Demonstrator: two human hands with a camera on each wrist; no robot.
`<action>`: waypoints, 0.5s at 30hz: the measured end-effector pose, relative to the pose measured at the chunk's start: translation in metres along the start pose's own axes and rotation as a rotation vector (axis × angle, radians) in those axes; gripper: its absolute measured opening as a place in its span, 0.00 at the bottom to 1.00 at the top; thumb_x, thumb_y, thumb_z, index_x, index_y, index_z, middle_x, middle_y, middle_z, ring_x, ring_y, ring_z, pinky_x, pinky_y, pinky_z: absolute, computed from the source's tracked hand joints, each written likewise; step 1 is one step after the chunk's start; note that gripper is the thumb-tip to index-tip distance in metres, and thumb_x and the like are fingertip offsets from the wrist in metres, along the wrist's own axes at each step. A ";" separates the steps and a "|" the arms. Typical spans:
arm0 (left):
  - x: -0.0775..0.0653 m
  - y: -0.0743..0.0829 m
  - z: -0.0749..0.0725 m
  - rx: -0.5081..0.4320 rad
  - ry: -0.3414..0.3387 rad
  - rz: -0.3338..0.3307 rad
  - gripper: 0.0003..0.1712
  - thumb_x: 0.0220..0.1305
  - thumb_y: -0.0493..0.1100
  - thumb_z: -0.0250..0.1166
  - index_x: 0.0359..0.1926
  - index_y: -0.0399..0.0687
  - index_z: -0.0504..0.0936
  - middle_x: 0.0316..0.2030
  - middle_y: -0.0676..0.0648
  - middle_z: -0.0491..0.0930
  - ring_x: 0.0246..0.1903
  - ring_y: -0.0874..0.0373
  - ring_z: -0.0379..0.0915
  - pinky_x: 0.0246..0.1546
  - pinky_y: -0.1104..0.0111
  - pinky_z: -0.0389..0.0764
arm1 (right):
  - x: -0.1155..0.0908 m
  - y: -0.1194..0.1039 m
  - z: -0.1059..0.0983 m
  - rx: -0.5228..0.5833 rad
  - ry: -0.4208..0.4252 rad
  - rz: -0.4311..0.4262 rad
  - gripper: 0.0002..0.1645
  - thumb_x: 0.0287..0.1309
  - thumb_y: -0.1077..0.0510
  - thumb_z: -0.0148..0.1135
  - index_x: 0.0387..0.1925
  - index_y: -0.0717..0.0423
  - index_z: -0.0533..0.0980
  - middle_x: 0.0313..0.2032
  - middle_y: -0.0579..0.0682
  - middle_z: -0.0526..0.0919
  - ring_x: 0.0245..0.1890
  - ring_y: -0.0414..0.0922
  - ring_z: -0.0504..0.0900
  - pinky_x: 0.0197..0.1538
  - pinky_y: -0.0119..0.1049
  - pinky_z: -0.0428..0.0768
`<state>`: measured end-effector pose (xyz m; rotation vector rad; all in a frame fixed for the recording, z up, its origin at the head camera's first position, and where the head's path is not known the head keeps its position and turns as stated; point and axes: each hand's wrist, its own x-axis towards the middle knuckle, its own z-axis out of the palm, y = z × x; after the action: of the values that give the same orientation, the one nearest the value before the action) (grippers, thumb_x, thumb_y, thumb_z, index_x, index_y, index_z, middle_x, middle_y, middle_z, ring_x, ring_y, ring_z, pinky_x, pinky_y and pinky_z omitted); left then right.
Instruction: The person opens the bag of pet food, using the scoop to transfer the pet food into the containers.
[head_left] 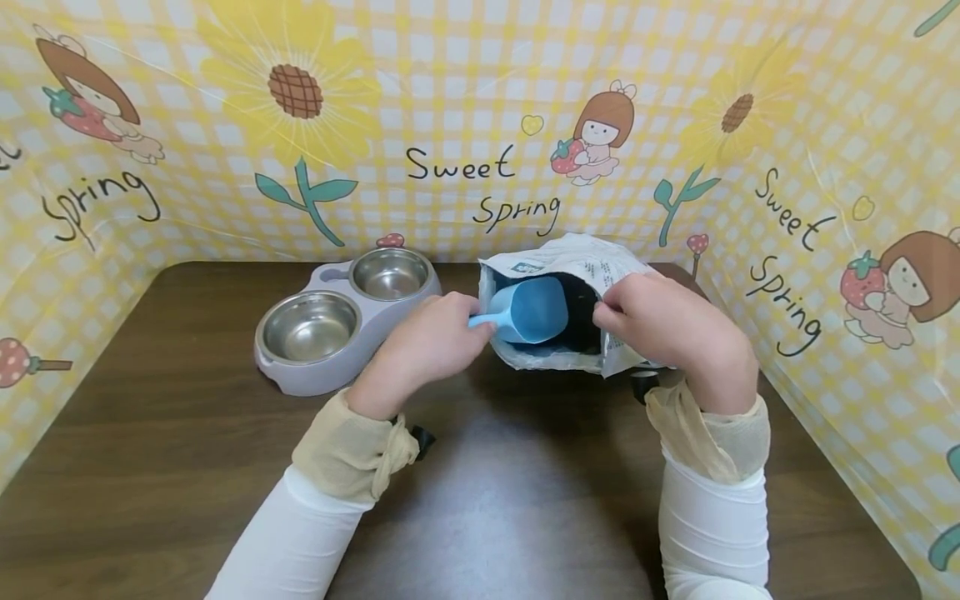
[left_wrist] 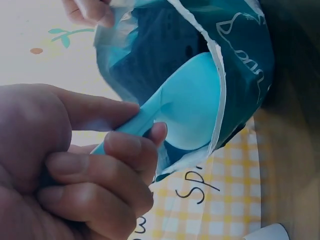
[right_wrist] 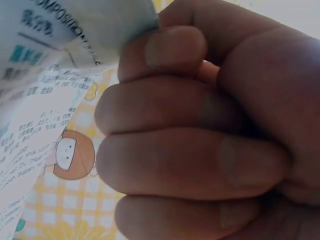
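Note:
A light blue scoop [head_left: 542, 310] is held by its handle in my left hand [head_left: 431, 337], the fingers curled round it in the left wrist view. Its bowl sits inside the mouth of an open printed bag [head_left: 585, 250], which lies on its side with the opening toward me. My right hand [head_left: 675, 325] pinches the right edge of that opening; the right wrist view shows the other fingers [right_wrist: 150, 160] curled in beside the printed bag wall [right_wrist: 35, 100]. The bag's inside is dark, and its contents cannot be made out.
Left of the bag stands a pale purple double feeder [head_left: 330, 367] with two metal bowls, a nearer one [head_left: 311, 327] and a farther one [head_left: 390, 274]. All of it rests on a dark wooden table [head_left: 480, 500]. A yellow checked cloth [head_left: 450, 100] walls the back and sides.

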<state>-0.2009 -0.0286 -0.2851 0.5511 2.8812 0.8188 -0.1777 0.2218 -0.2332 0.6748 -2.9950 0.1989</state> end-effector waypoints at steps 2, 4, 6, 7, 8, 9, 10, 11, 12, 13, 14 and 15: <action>0.001 0.001 0.004 0.035 0.031 0.002 0.15 0.69 0.49 0.59 0.29 0.46 0.79 0.20 0.48 0.74 0.18 0.56 0.70 0.19 0.68 0.68 | 0.000 -0.001 0.001 -0.006 0.009 -0.026 0.28 0.62 0.60 0.51 0.06 0.48 0.62 0.10 0.42 0.57 0.12 0.41 0.63 0.21 0.33 0.64; 0.002 0.003 0.008 0.064 0.060 0.004 0.15 0.69 0.49 0.60 0.29 0.45 0.80 0.20 0.48 0.74 0.20 0.55 0.71 0.20 0.67 0.68 | 0.001 -0.002 0.001 -0.014 0.018 -0.045 0.28 0.62 0.61 0.52 0.06 0.48 0.62 0.11 0.41 0.56 0.12 0.40 0.62 0.21 0.33 0.63; 0.002 0.004 0.011 0.090 0.086 0.009 0.14 0.68 0.49 0.61 0.31 0.45 0.81 0.21 0.47 0.75 0.22 0.54 0.71 0.21 0.67 0.68 | 0.001 -0.002 0.002 -0.017 0.023 -0.041 0.28 0.61 0.61 0.52 0.05 0.48 0.62 0.10 0.41 0.56 0.12 0.40 0.61 0.20 0.33 0.62; 0.002 0.005 0.013 0.100 0.099 0.011 0.14 0.68 0.49 0.61 0.32 0.44 0.81 0.21 0.47 0.75 0.22 0.54 0.72 0.21 0.66 0.68 | 0.001 -0.002 0.002 -0.019 0.025 -0.034 0.28 0.61 0.61 0.52 0.05 0.48 0.62 0.10 0.42 0.56 0.11 0.40 0.61 0.20 0.33 0.62; 0.002 0.005 0.014 0.107 0.111 0.012 0.14 0.68 0.49 0.61 0.33 0.44 0.82 0.22 0.47 0.76 0.22 0.54 0.72 0.20 0.66 0.69 | 0.001 -0.002 0.002 -0.019 0.024 -0.029 0.28 0.61 0.61 0.52 0.05 0.48 0.62 0.10 0.42 0.56 0.11 0.40 0.61 0.20 0.33 0.62; 0.002 0.006 0.015 0.110 0.121 0.012 0.14 0.68 0.50 0.61 0.33 0.44 0.82 0.22 0.47 0.76 0.22 0.54 0.72 0.20 0.66 0.69 | 0.001 -0.002 0.002 -0.019 0.024 -0.024 0.28 0.61 0.61 0.53 0.05 0.48 0.62 0.10 0.42 0.56 0.11 0.40 0.61 0.20 0.33 0.62; 0.002 0.006 0.016 0.112 0.130 0.013 0.14 0.67 0.50 0.62 0.33 0.44 0.82 0.21 0.47 0.77 0.21 0.54 0.72 0.19 0.67 0.69 | 0.002 -0.002 0.002 -0.019 0.022 -0.021 0.28 0.61 0.61 0.53 0.05 0.48 0.63 0.10 0.42 0.57 0.11 0.41 0.61 0.20 0.33 0.62; 0.002 0.007 0.017 0.113 0.139 0.016 0.14 0.67 0.50 0.62 0.33 0.44 0.83 0.21 0.47 0.77 0.21 0.54 0.72 0.19 0.67 0.68 | 0.002 -0.002 0.002 -0.018 0.021 -0.019 0.28 0.61 0.61 0.53 0.05 0.48 0.63 0.10 0.42 0.57 0.11 0.41 0.62 0.20 0.33 0.62; 0.002 0.007 0.018 0.110 0.145 0.016 0.14 0.67 0.50 0.63 0.32 0.44 0.83 0.20 0.47 0.76 0.20 0.55 0.72 0.18 0.67 0.68 | 0.002 -0.002 0.002 -0.017 0.019 -0.021 0.28 0.61 0.61 0.53 0.05 0.49 0.63 0.10 0.42 0.57 0.11 0.41 0.62 0.20 0.33 0.62; 0.003 0.007 0.019 0.100 0.149 0.012 0.15 0.66 0.51 0.63 0.30 0.44 0.83 0.19 0.47 0.76 0.19 0.55 0.72 0.18 0.68 0.68 | 0.002 -0.002 0.002 -0.012 0.015 -0.021 0.28 0.62 0.60 0.53 0.06 0.49 0.63 0.10 0.42 0.57 0.11 0.41 0.62 0.20 0.33 0.62; 0.003 0.006 0.019 0.093 0.150 0.008 0.16 0.66 0.52 0.64 0.29 0.44 0.82 0.18 0.47 0.76 0.18 0.56 0.72 0.17 0.68 0.68 | 0.003 -0.002 0.002 -0.008 0.011 -0.020 0.28 0.62 0.60 0.53 0.06 0.49 0.64 0.10 0.42 0.58 0.11 0.41 0.62 0.20 0.33 0.62; 0.003 0.005 0.020 0.086 0.146 0.003 0.17 0.66 0.52 0.64 0.28 0.45 0.82 0.17 0.48 0.75 0.18 0.56 0.72 0.17 0.68 0.68 | 0.003 -0.002 0.002 -0.004 0.006 -0.019 0.28 0.62 0.60 0.53 0.06 0.49 0.64 0.10 0.42 0.58 0.12 0.40 0.62 0.20 0.33 0.62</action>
<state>-0.1987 -0.0134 -0.2996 0.5250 3.0617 0.7684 -0.1792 0.2184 -0.2350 0.7003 -2.9816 0.1931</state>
